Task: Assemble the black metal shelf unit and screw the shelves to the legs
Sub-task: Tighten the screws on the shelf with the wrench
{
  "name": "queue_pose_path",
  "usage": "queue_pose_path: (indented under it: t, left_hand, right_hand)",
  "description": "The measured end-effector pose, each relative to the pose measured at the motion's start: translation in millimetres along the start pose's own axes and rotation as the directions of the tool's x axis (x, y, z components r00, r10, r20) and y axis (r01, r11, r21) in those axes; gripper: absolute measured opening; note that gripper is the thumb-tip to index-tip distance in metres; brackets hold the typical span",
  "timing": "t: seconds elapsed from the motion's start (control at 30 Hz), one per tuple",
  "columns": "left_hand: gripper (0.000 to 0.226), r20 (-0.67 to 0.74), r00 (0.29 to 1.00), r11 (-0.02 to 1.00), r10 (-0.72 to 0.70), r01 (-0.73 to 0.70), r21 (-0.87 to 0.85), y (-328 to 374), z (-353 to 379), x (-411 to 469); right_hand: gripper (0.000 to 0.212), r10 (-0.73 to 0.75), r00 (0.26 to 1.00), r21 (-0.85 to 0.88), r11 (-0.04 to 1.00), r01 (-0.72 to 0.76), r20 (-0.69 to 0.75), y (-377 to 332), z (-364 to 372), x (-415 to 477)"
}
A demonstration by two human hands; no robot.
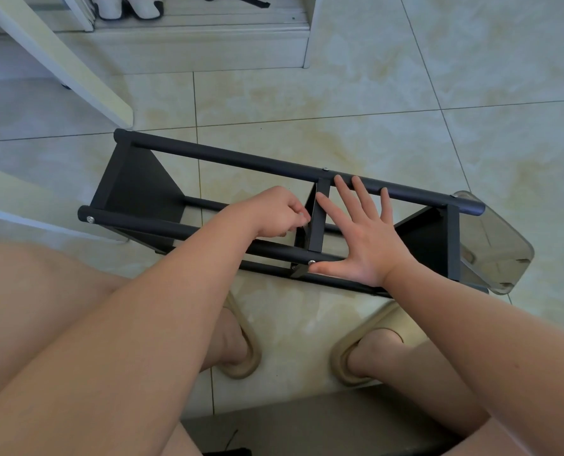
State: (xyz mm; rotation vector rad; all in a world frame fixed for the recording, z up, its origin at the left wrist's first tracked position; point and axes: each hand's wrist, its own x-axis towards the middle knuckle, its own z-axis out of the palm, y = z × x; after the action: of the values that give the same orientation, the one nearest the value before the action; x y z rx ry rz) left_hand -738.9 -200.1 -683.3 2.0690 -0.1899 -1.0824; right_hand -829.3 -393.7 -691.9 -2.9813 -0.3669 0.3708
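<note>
Right grip [363, 238] flat, released, pressing shelf unit [241, 159]; left grip [279, 210] clenched beside middle shelf [317, 225].

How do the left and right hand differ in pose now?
The left hand is curled, pinching a small grey part; the right hand lies open, fingers spread. The left hand is left of the middle shelf, the right hand right of it. Both are at the black shelf unit.

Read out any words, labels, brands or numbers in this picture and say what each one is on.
None: the black shelf unit, its screws, the sandals and the floor tiles carry no words, numbers or signs that can be seen.
</note>
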Motion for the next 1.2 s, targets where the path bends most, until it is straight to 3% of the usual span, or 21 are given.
queue_pose_path:
  t: [0.07,0.13,0.23,0.4,0.53,0.83,1.2]
  left_hand:
    - [0.008,-0.006,0.999,0.984,-0.049,0.048,-0.169,-0.9,5.9,1.4]
    - [0.017,-0.024,0.992,0.952,-0.126,0.114,-0.285,-1.9,8.3,3.0]
    - [0.004,-0.061,0.983,0.922,-0.172,0.139,-0.361,0.8,8.5,1.7]
    - [0.008,-0.203,0.966,0.934,-0.16,0.082,-0.349,5.4,14.0,-0.9]
    - [0.007,-0.219,0.959,0.922,-0.182,0.088,-0.378,9.4,14.8,-3.8]
    - [0.01,-0.142,0.971,0.918,-0.192,0.126,-0.377,11.0,11.6,-5.1]
    - [0.011,-0.014,0.955,0.89,-0.296,0.271,-0.367,13.4,12.1,-5.3]
  right_hand:
    - [0.118,-0.002,1.0,0.0,1.0,0.002,-0.003,0.1,0.0,0.1]
    - [0.118,-0.004,1.0,0.003,1.0,0.004,-0.003,0.1,0.2,0.0]
    - [0.118,-0.002,1.0,0.005,1.0,0.002,-0.002,0.4,0.7,0.0]
    - [0.117,-0.002,1.0,0.009,1.0,0.002,-0.01,0.3,0.7,0.0]
    - [0.118,0.0,1.0,0.009,1.0,0.0,-0.006,-0.2,0.9,-0.2]
    - [0.117,0.0,1.0,0.001,1.0,0.0,-0.005,0.1,0.8,0.0]
    - [0.118,-0.004,1.0,0.006,1.0,0.004,-0.006,-2.1,2.1,-1.5]
